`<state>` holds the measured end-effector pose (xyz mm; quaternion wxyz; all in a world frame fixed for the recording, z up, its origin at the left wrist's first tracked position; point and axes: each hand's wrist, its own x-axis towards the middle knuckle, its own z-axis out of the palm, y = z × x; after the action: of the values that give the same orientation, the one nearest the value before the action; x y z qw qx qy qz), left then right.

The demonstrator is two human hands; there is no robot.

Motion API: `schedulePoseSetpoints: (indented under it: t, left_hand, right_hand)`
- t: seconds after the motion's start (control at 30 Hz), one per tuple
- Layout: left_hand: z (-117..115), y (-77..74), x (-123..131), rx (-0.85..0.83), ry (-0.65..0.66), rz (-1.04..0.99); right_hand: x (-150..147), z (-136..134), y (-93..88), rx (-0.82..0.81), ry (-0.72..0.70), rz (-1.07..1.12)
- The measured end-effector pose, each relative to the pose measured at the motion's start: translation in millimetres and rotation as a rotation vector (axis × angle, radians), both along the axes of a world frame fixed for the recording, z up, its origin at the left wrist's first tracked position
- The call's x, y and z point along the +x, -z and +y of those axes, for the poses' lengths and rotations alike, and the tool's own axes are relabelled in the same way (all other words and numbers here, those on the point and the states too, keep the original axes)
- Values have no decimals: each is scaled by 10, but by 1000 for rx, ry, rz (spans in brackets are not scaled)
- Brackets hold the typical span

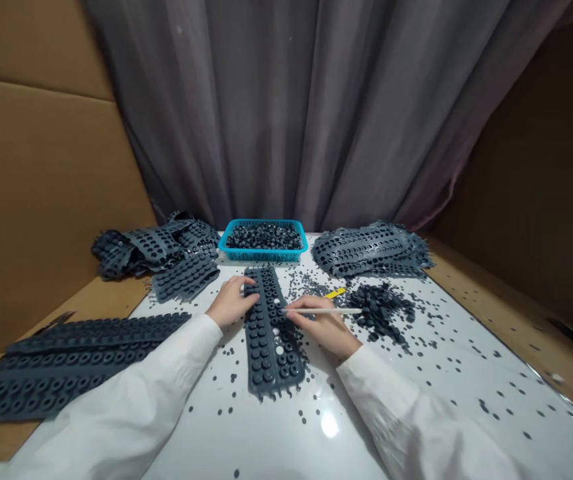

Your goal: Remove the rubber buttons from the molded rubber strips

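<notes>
A dark grey rubber sheet (265, 347) with rows of round raised parts lies lengthwise in front of me on the white table. Several of its holes on the right show white. My left hand (233, 302) grips the sheet's left edge, thumb and fingers on its surface. Pinched in my right hand (323, 325) is a thin pale stick (336, 311), its tip end at the sheet's right rows. A yellow-handled tool (335, 293) lies just beyond my right hand. Beside that hand is a heap of small dark rubber pieces (381, 310).
A blue basket (265, 255) of small dark pieces stands at the back. Perforated sheets are piled at back left (153, 247) and back right (373, 247). More studded sheets (81, 353) lie at left. Small dark discs are scattered over the table (416, 413). Cardboard walls (41, 167) flank both sides.
</notes>
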<state>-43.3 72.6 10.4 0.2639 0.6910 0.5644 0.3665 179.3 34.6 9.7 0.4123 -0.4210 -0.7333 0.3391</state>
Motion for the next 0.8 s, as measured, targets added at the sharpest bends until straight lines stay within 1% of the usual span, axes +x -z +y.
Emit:
schedulePoseSetpoints:
  t: [0.1, 0.17, 0.2, 0.27, 0.37, 0.47, 0.63, 0.8]
  left_hand:
    - [-486, -70, 19, 15, 103, 75]
    - [-764, -92, 21, 76, 216, 241]
    - [-864, -90, 17, 77, 265, 296]
    - [-981, -55, 5, 73, 290, 350]
    - [-1008, 43, -19, 72, 306, 359]
    - [-993, 128, -35, 79, 352, 375]
    - [-1003, 180, -49, 52, 378, 440]
    - [-991, 234, -70, 50, 385, 464]
  right_hand:
    - [-60, -183, 45, 96, -128, -36]
    - [-65, -298, 79, 180, -237, -44]
    - [-60, -350, 93, 216, -297, -46]
    - [-44, -435, 110, 288, -401, -72]
    - [-23, -501, 114, 385, -475, -140]
    - [-13, -510, 104, 418, -490, -162]
    - [-7, -496, 93, 432, -540, -223]
    - [-5, -498, 104, 458, -554, -249]
